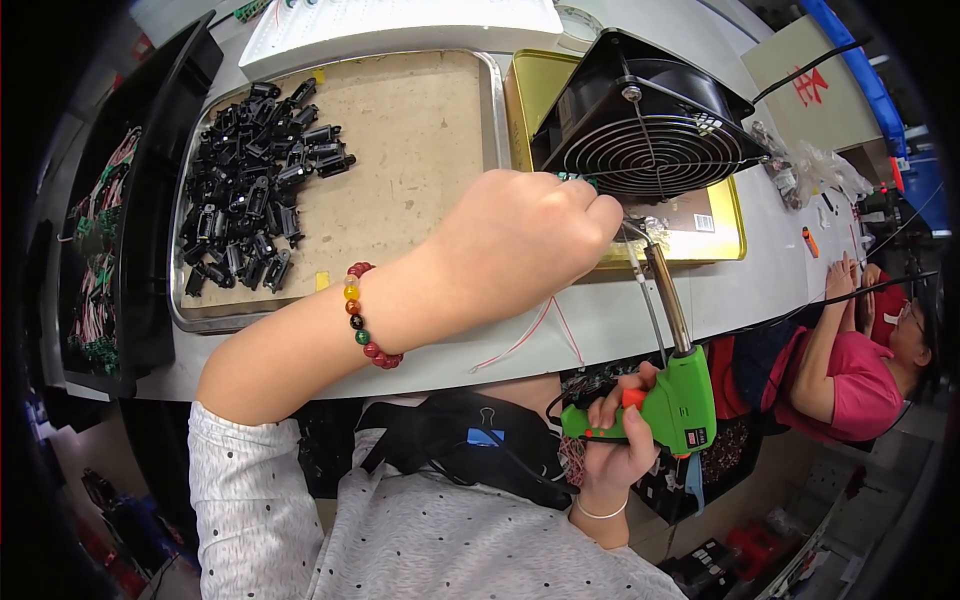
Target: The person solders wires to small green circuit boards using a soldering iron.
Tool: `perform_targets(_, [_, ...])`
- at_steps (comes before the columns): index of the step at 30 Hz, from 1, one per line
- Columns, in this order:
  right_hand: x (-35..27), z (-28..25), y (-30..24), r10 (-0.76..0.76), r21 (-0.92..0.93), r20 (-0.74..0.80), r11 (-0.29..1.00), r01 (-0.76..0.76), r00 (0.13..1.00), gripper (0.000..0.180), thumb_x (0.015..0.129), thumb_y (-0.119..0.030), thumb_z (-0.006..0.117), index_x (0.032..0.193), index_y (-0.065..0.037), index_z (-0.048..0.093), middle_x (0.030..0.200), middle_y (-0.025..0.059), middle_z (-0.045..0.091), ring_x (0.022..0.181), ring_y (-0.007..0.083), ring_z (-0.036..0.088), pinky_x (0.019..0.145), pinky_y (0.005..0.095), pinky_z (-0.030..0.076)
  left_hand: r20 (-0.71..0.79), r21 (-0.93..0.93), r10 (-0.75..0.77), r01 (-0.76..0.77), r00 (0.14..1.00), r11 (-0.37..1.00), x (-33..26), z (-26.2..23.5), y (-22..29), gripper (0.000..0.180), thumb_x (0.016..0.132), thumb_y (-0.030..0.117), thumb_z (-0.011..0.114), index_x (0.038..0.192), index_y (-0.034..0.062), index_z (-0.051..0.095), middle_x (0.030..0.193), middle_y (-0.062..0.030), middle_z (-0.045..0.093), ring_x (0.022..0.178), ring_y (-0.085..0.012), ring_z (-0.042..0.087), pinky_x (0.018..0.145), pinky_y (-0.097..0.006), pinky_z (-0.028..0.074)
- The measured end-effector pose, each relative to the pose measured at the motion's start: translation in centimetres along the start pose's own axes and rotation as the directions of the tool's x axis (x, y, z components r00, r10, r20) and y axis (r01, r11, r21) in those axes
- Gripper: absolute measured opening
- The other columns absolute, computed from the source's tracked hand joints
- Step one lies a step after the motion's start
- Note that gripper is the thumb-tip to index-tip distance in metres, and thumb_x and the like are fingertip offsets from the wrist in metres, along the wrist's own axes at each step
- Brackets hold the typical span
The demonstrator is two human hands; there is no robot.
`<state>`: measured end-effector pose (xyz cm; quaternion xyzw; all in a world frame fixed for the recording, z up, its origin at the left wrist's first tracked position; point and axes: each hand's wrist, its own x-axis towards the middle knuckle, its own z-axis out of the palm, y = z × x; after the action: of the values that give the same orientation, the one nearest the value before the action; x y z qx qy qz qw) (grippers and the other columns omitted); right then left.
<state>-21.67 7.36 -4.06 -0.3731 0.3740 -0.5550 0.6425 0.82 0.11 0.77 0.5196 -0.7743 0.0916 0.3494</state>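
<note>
My right hand [620, 440] is wrapped round the green handle of a soldering gun [690, 400], a finger by its red trigger. Its metal barrel points up and away, and a thin feed tube runs beside it. My left hand [560, 225] is closed in front of a black fan, close to the gun's tip. A bit of green shows at its knuckles, but the fingers hide most of what they pinch. Thin red and white wires [545, 320] come out below that hand and hang toward the table's front edge.
A metal tray [490, 130] bears many small black housings [255, 185]. Left of it, a black bin [150, 250] holds green parts with red-white wires. The caged fan [655, 140] stands over a yellow tin [735, 225]. At right sits a person in pink [850, 375].
</note>
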Motion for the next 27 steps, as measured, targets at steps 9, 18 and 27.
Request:
perform_targets(9, [-0.12,-0.26,0.26,-0.067,-0.022,0.027,0.997,0.068,0.997,0.052,0.073,-0.009,0.054,0.122,0.003,0.039,0.109,0.0132,0.051,0.055,0.0121,0.044,0.05,0.0251,0.039,0.005,0.003,-0.001,0.001,1.0,1.0,-0.08,0.0,0.09,0.015,0.066,0.008,0.059,0.061,0.0051,0.045,0.054,-0.0073,0.048,0.048,-0.0237,0.053,0.041,-0.033,0.043])
perform_targets(18, [-0.19,0.02,0.19,-0.06,0.022,0.07,0.998,0.058,0.996,0.045,0.075,-0.007,0.054,0.118,0.003,0.041,0.083,0.0063,0.048,0.056,0.0115,0.043,0.05,0.0256,0.037,-0.007,0.013,0.006,-0.006,1.0,1.0,-0.08,-0.01,0.01,0.015,0.066,0.008,0.058,0.06,0.0052,0.044,0.054,-0.0074,0.048,0.048,-0.0235,0.053,0.042,-0.033,0.043])
perform_targets(27, [-0.15,0.34,0.35,-0.048,-0.027,0.047,0.998,0.05,0.998,0.043,0.076,-0.006,0.053,0.116,0.003,0.04,0.081,0.0057,0.048,0.056,0.0111,0.042,0.05,0.0255,0.038,-0.023,0.007,0.005,-0.005,1.0,1.0,-0.17,0.08,0.12,0.016,0.065,0.007,0.057,0.059,0.0055,0.043,0.054,-0.0073,0.048,0.048,-0.0231,0.053,0.041,-0.032,0.043])
